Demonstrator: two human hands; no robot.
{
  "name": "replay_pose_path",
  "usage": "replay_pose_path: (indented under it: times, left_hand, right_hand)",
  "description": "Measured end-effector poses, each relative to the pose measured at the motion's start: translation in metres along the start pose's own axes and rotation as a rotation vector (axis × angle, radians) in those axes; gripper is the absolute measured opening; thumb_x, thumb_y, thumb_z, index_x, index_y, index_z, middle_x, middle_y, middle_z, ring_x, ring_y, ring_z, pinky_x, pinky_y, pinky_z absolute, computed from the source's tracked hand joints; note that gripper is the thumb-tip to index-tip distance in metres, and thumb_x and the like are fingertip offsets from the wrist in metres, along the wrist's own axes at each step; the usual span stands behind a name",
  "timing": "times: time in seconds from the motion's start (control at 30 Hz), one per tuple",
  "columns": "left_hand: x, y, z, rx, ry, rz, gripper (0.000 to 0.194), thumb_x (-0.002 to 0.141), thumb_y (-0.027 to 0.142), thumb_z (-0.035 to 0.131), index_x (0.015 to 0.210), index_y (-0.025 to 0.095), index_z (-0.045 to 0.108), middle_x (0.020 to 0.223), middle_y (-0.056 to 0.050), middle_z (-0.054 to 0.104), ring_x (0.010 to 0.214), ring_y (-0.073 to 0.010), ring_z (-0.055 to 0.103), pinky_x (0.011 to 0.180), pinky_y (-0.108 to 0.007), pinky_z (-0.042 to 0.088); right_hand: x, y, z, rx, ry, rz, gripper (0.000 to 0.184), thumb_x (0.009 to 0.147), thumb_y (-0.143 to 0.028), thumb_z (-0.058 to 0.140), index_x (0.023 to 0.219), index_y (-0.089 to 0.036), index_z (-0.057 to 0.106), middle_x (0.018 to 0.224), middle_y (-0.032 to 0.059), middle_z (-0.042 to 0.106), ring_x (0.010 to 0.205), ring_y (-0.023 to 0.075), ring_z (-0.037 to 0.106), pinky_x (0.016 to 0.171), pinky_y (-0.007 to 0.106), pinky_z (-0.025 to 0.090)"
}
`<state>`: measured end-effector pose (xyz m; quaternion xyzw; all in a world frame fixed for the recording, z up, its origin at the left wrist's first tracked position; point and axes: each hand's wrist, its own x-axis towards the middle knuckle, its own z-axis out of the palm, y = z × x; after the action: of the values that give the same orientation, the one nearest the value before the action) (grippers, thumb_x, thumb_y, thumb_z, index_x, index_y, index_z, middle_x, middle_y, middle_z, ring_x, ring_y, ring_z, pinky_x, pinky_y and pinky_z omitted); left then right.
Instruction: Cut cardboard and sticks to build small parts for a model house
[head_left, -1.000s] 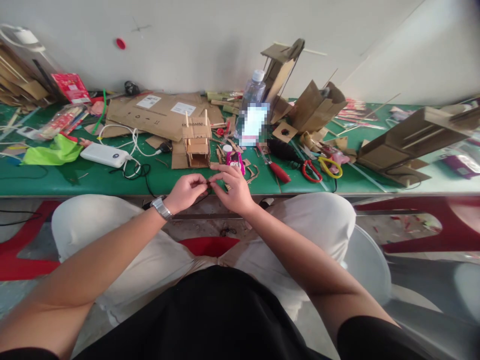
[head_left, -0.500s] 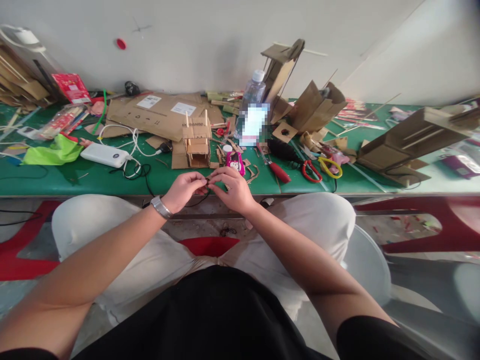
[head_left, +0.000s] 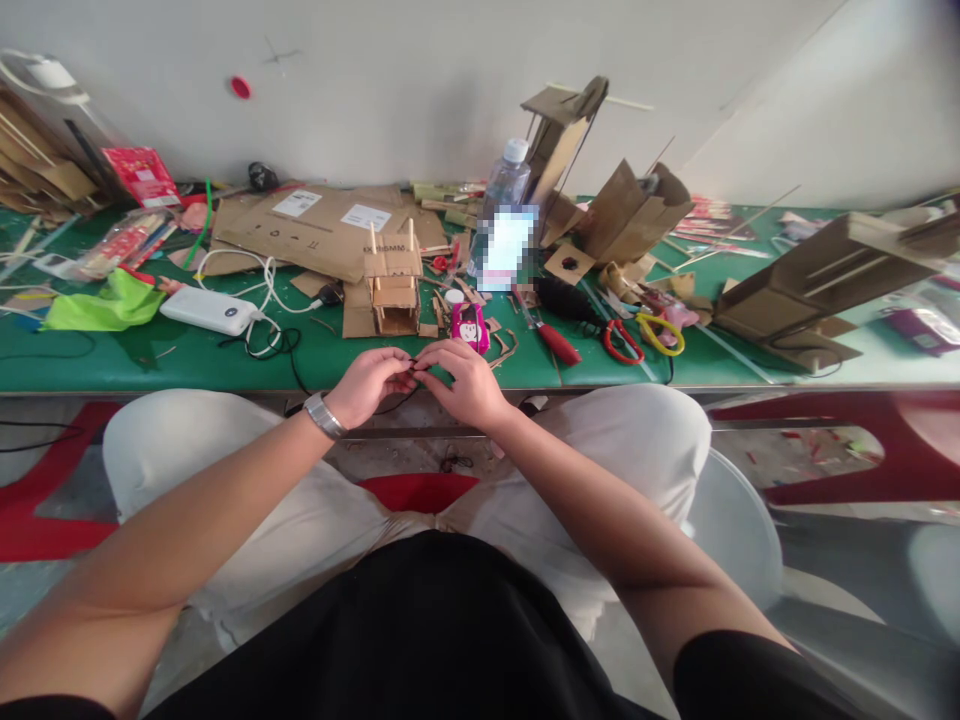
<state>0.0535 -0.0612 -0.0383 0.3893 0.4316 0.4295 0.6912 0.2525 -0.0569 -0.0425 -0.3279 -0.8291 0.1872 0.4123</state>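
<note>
My left hand (head_left: pixel 369 383), with a metal watch on its wrist, and my right hand (head_left: pixel 465 380) meet at the front edge of the green table (head_left: pixel 150 358). Both pinch a small dark piece (head_left: pixel 417 368) between their fingertips; it is too small to name, and a thin dark wire trails down from it. Just behind the hands stands a small cardboard model house (head_left: pixel 394 280) with wooden sticks. A pink object (head_left: pixel 470 325) lies beside my right hand.
A white power bank (head_left: pixel 208 310) with cables and a green bag (head_left: pixel 105 305) lie left. A water bottle (head_left: pixel 504 215), red-handled pliers (head_left: pixel 551 335), red and yellow scissors (head_left: pixel 641 338) and cardboard structures (head_left: pixel 817 280) fill the middle and right. Red chairs stand under the table.
The hands have barely shifted; the fingertips have worked the small dark piece slightly and stayed pressed together at the table edge.
</note>
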Motion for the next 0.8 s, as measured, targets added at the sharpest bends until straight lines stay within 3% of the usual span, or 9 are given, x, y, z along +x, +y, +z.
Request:
replay_pose_path:
  times: [0.23,0.5,0.63,0.8]
  left_hand:
    - [0.0,-0.004,0.001,0.047,-0.014,0.026,0.023,0.073,0.033,0.079,0.081,0.015,0.066,0.075,-0.002,0.065,0.069,-0.0142,0.065,0.067,-0.027,0.056]
    - [-0.002,-0.007,0.0,0.408,-0.025,0.268,0.02,0.081,0.035,0.073,0.082,0.018,0.065,0.076,0.0,0.064,0.072,-0.016,0.065,0.07,-0.028,0.055]
    - [0.0,-0.012,-0.004,0.449,-0.037,0.303,0.019,0.084,0.036,0.073,0.085,0.019,0.065,0.082,-0.001,0.065,0.075,-0.017,0.065,0.073,-0.03,0.056]
    - [0.0,-0.01,-0.004,0.473,-0.011,0.301,0.021,0.084,0.038,0.073,0.086,0.018,0.067,0.08,-0.003,0.067,0.074,-0.0175,0.065,0.073,-0.031,0.057]
  right_hand:
    - [-0.001,-0.003,0.0,-0.03,-0.038,0.026,0.011,0.102,-0.028,0.063,0.103,-0.023,0.072,0.104,0.0083,0.078,0.097,0.0245,0.072,0.089,0.04,0.057]
    - [-0.003,0.0,0.003,0.052,0.078,0.161,0.007,0.096,-0.025,0.068,0.099,-0.022,0.074,0.093,0.0043,0.078,0.082,0.0197,0.071,0.078,0.032,0.056]
    - [-0.003,0.002,0.005,0.074,0.095,0.22,0.007,0.093,-0.024,0.07,0.098,-0.022,0.074,0.09,0.0032,0.077,0.079,0.0184,0.069,0.074,0.03,0.055]
    - [-0.003,-0.002,0.003,0.093,0.113,0.187,0.008,0.093,-0.02,0.067,0.098,-0.021,0.074,0.092,0.0035,0.078,0.078,0.0171,0.07,0.072,0.029,0.054]
